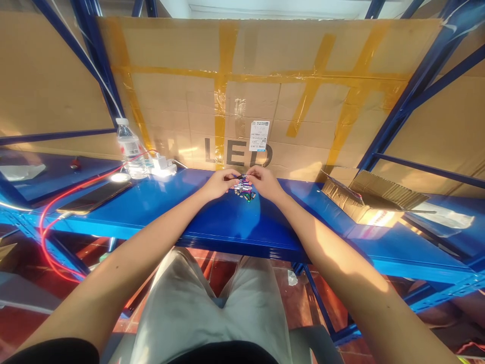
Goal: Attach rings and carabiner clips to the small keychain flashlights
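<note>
My left hand (223,183) and my right hand (264,182) meet over the middle of the blue shelf top (227,222). Thumb and fingers are pinched together on each. Between and just below the fingertips is a cluster of small shiny pieces (245,189) with purple, silver, green and dark glints. Too small to name, the pieces partly hide behind the fingers. A short dark edge shows between the two pinches, and I cannot tell whether it belongs to the cluster.
Behind stands a large taped cardboard sheet (182,111) marked LED. On the left are a water bottle (131,149), a phone (94,196), a white charger (162,164) and a red cable (56,199). An open small carton (361,199) sits right, beside white plastic (447,217).
</note>
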Motion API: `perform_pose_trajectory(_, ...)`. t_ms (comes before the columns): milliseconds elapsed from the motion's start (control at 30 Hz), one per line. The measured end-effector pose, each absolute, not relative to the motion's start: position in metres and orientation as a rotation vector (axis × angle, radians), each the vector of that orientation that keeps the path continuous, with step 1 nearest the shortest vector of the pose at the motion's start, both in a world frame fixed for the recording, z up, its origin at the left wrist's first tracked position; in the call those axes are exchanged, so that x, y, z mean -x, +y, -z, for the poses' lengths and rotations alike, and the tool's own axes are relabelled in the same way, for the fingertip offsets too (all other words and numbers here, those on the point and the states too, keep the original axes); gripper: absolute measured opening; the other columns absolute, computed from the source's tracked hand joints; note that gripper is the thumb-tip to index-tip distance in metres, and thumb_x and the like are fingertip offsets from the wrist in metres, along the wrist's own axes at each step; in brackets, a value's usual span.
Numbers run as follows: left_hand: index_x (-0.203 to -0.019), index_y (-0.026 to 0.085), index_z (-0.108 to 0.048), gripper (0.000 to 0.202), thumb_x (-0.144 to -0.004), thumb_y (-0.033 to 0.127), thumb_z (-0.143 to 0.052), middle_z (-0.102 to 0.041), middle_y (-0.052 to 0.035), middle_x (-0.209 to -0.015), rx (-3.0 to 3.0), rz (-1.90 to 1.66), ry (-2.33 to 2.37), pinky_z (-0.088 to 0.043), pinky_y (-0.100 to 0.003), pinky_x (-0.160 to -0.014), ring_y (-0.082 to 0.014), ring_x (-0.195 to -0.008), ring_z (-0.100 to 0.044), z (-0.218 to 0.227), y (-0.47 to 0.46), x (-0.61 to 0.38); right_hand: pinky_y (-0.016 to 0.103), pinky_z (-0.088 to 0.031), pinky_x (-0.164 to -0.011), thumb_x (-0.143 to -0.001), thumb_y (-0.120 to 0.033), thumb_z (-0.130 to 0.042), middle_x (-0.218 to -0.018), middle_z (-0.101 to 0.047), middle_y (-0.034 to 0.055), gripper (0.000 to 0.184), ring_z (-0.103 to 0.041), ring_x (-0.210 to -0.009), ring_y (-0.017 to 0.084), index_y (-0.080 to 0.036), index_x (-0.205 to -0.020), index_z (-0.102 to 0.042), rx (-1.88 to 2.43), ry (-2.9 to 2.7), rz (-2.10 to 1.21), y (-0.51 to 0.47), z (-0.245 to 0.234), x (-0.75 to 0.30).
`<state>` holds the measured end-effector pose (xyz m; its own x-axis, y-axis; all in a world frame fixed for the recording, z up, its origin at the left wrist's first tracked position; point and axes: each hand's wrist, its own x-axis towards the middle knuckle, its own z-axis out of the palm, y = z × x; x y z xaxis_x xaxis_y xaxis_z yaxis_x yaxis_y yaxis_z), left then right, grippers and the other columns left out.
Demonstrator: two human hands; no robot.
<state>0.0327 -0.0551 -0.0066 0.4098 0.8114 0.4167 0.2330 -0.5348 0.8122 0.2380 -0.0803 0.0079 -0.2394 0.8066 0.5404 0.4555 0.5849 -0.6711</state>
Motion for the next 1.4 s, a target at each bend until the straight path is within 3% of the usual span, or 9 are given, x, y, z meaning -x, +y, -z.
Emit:
perform_pose_trajectory(233, -0.107, 0.015, -0.071, 0.030, -0.085, 0.035, -0.066, -0.064, 0.0000, -0.074, -2.134, -1.136, 0.889, -0.046, -0.029, -0.068, -0.0150, -0.068, -0.056, 0.008, -0.057, -0.032, 0.031, -0.046, -0.070, -0.081, -0.023, -0.060, -0.073, -0.064, 0.0006, 0.005, -0.060, -0.070, 0.017, -0.019, -0.083, -0.062, 0.984, -1.850, -0.541, -0.076, -0.005, -0.237)
perform_pose_trajectory(433, -0.103, 0.017, -0.070, 0.026, -0.091, 0.035, -0.057, -0.071, -0.0046, -0.094, -2.314, -1.153, 0.887, -0.047, -0.033, -0.081, -0.0199, -0.086, -0.061, 0.008, -0.059, -0.032, 0.031, -0.046, -0.067, -0.074, -0.023, -0.065, -0.072, -0.068, 0.0009, 0.007, -0.061, -0.069, 0.017, -0.019, -0.079, -0.063, 0.927, -1.799, -0.643, -0.072, 0.000, -0.236)
perform_pose_trajectory(600, -0.077, 0.017, -0.059, 0.042, -0.101, 0.045, -0.039, -0.063, -0.0041, -0.076, -2.361, -1.090, 1.015, -0.045, -0.033, -0.074, -0.0207, -0.077, -0.057, 0.009, -0.063, -0.036, 0.028, -0.042, -0.055, -0.075, -0.025, -0.065, -0.069, -0.071, 0.0009, 0.011, -0.057, -0.055, 0.015, -0.021, -0.083, -0.060, 0.981, -1.742, -0.741, -0.074, 0.001, -0.234)
perform_pose_trajectory(867, -0.079, 0.018, -0.057, 0.030, -0.099, 0.036, -0.042, -0.064, -0.0033, -0.079, -2.385, -1.080, 1.072, -0.045, -0.031, -0.077, -0.0199, -0.079, -0.057, 0.006, -0.070, -0.038, 0.027, -0.040, -0.059, -0.078, -0.025, -0.062, -0.067, -0.067, 0.0010, 0.010, -0.055, -0.060, 0.015, -0.017, -0.077, -0.068, 1.062, -1.885, -0.527, -0.078, -0.003, -0.237)
perform_pose_trajectory(1100, -0.081, 0.018, -0.059, 0.026, -0.098, 0.035, -0.047, -0.067, -0.0037, -0.083, -2.461, -1.045, 1.041, -0.044, -0.032, -0.075, -0.0201, -0.079, -0.059, 0.003, -0.079, -0.041, 0.027, -0.038, -0.061, -0.077, -0.014, -0.050, -0.060, -0.060, 0.0005, 0.017, -0.053, -0.062, 0.015, -0.017, -0.069, -0.064, 0.990, -2.106, -0.323, -0.084, -0.006, -0.244)
perform_pose_trajectory(1233, -0.083, 0.018, -0.061, 0.024, -0.098, 0.031, -0.047, -0.068, -0.0051, -0.086, -2.558, -1.079, 1.002, -0.046, -0.034, -0.077, -0.0210, -0.082, -0.061, 0.006, -0.077, -0.043, 0.025, -0.040, -0.056, -0.073, -0.010, -0.050, -0.057, -0.060, -0.0003, 0.016, -0.055, -0.056, 0.014, -0.017, -0.065, -0.061, 1.011, -2.063, -0.470, -0.087, -0.007, -0.244)
perform_pose_trajectory(1400, -0.093, 0.018, -0.062, 0.020, -0.100, 0.028, -0.045, -0.067, -0.0082, -0.094, -2.748, -1.144, 0.843, -0.049, -0.037, -0.084, -0.0232, -0.091, -0.062, 0.010, -0.074, -0.041, 0.022, -0.032, -0.042, -0.077, -0.015, -0.060, -0.048, -0.055, -0.0010, 0.014, -0.044, -0.041, 0.010, -0.018, -0.063, -0.057, 1.051, -1.908, -0.929, -0.092, -0.008, -0.244)
